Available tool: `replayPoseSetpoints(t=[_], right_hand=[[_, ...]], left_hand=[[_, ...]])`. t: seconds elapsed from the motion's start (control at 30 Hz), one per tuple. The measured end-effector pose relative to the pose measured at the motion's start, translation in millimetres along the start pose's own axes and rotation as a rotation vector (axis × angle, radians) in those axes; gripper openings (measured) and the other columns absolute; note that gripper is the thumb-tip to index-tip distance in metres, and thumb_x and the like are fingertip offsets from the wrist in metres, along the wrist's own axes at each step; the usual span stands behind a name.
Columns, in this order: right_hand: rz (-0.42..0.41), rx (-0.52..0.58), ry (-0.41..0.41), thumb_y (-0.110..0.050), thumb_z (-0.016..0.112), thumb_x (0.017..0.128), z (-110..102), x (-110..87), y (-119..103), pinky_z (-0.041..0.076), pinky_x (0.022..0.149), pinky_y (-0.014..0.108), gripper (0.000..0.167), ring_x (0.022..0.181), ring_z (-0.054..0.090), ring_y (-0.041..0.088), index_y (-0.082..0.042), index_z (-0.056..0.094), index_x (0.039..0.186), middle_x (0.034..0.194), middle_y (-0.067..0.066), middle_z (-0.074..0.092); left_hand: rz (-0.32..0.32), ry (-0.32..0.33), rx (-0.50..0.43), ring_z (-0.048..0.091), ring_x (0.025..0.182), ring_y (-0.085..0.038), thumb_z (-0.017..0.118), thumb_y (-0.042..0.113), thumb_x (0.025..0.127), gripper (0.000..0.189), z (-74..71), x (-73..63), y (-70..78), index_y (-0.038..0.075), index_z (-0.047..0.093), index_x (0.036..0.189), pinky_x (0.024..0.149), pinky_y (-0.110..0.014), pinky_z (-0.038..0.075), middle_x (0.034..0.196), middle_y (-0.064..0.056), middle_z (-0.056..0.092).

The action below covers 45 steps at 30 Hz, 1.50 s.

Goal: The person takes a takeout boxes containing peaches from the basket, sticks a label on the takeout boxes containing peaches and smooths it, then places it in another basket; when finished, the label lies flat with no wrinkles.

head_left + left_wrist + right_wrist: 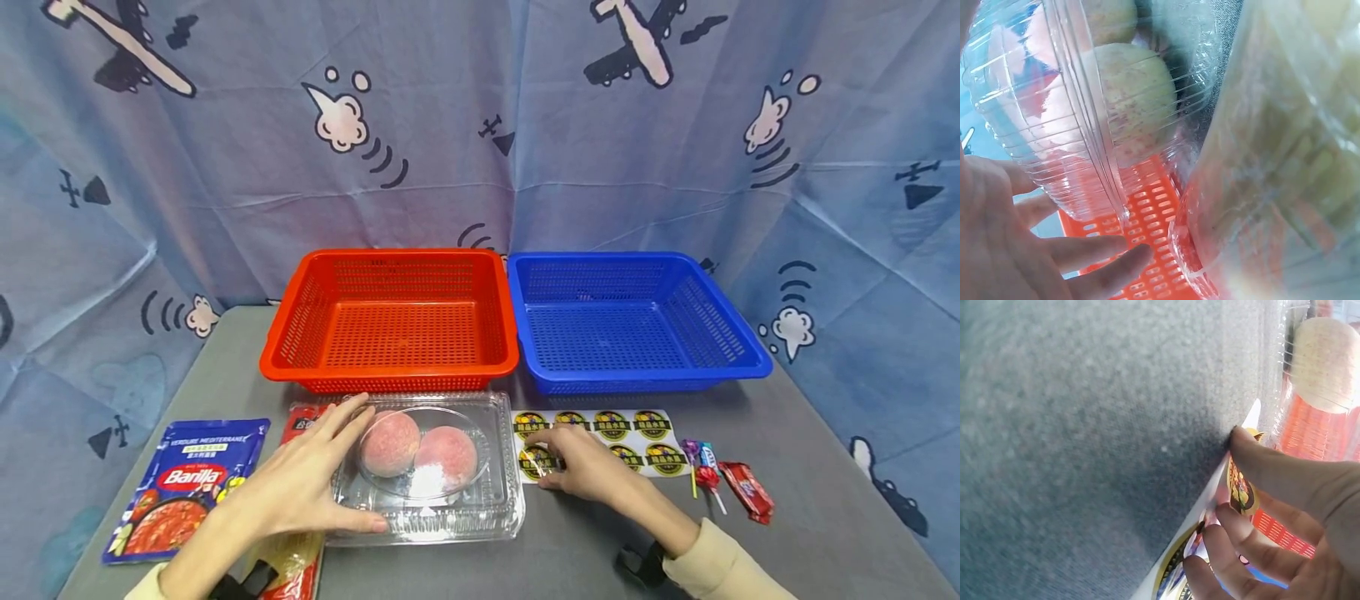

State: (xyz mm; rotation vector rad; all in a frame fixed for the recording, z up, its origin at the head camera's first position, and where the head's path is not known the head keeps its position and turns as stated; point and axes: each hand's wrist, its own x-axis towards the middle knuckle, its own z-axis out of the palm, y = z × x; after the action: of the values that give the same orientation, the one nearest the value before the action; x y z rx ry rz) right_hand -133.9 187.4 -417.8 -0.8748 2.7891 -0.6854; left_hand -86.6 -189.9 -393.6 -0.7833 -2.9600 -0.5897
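Observation:
A clear plastic clamshell box with two pinkish, peach-like round fruits inside lies in front of the red basket. My left hand rests at the box's left side, fingers spread along its edge and thumb stretched over the near left corner. To the right of the box lies a white sheet of round black-and-gold stickers. My right hand touches the sheet's left part, thumb at the near edge and fingertips on the stickers, with a gap between. In the right wrist view, the bent fingers partly cover the stickers.
Behind stand a red basket and a blue basket. At left lie a blue Barilla pouch and a red-and-clear food packet, partly under my left arm. At right are lollipops and a red snack packet.

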Motion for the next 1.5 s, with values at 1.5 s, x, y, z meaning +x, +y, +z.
replayPoseSetpoints(t=[1.5], right_hand=[[-0.084, 0.054, 0.089, -0.013, 0.083, 0.084, -49.3, -6.4, -14.6, 0.040, 0.060, 0.018, 0.053, 0.069, 0.046, 0.007, 0.008, 0.066, 0.130, 0.074, 0.000, 0.056]], left_hand=[[-0.036, -0.055, 0.032, 0.053, 0.139, -0.043, 0.066, 0.090, 0.067, 0.126, 0.6, -4.1, 1.7, 0.012, 0.033, 0.161, 0.104, -0.065, 0.050, 0.170, -0.008, 0.029]])
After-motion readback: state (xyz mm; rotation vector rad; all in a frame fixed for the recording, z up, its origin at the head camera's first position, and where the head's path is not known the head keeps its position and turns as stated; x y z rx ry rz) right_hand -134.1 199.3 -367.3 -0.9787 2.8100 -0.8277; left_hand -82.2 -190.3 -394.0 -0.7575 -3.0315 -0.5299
